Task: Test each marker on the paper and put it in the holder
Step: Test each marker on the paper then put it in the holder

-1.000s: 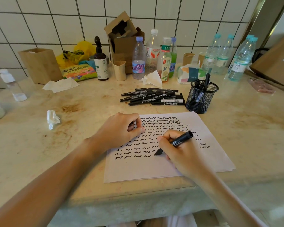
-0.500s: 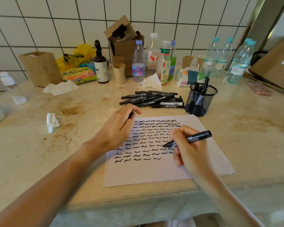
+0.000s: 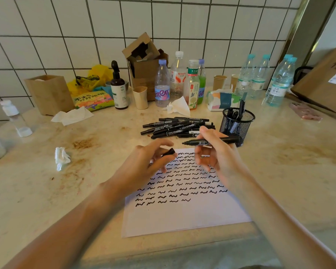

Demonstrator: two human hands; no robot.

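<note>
Marker in hand: the right hand (image 3: 219,152) is pinching an uncapped black marker (image 3: 211,141) between thumb and fingers, lifted off the paper (image 3: 184,216).
Marker axis: it is lying nearly level, running left to right across the view, with the bare tip pointing left toward the other hand and the butt end reaching right toward the holder (image 3: 238,123).
Cap: the left hand (image 3: 144,167) is gripping a small black cap (image 3: 170,152) between curled fingertips; its open end appears to be facing right, toward the tip.
Gap that matters: tip and cap are sitting near each other but apart, the tip slightly higher than the cap; by my reading, the coming move is bringing the two together along that left-right line.
Nearer hand for the holder: the right hand is lying closer, as the mesh holder is standing just beyond and to the right of it, with the marker's butt end overlapping the holder's near side in the view; whether they are touching I cannot tell.
Holder contents: a few dark markers are already standing upright inside.
Untested pile (image 3: 178,127): a loose heap of black markers is lying on the surface (image 3: 279,171) just behind both hands, left of the holder, their long axes mostly left to right.
Paper: rows of black squiggles are covering its upper part, the lowest row stopping partway across.
</note>
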